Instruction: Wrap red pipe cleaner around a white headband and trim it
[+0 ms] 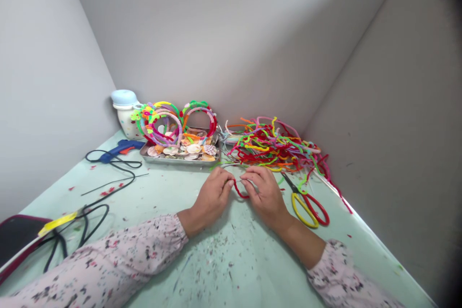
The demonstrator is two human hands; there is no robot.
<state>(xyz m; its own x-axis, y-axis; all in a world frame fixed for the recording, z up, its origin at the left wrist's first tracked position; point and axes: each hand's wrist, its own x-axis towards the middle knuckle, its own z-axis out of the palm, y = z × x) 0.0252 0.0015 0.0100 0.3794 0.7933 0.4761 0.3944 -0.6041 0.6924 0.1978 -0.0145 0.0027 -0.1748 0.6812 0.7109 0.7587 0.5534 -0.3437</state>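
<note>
Re progress: at 11 o'clock from your hands, several fuzzy-covered hoops (197,105) sit on shells (193,149) in the metal tray (180,161); they look wrapped all round, some w/ small decorations, so prob. done or nearly. Can't get an exact no., as they overlap.

In hand: one red stem (238,191), directly in front of you at 12 o'clock. Your left hand (213,197) is closed, pinching one end btwn thumb & fingers; your right hand (266,197) is curled in and looks closed on the other end, tho' the thumb hides part of it. The stretch btwn is slack, w/ no wrap visible on it, so this pc. looks early on.

Unused: a big heap of loose stems (270,147) at 1 o'clock. Scissors (306,200) lie at 3 o'clock, blue glue gun (119,149) at approx. 10, neither in use.
</note>
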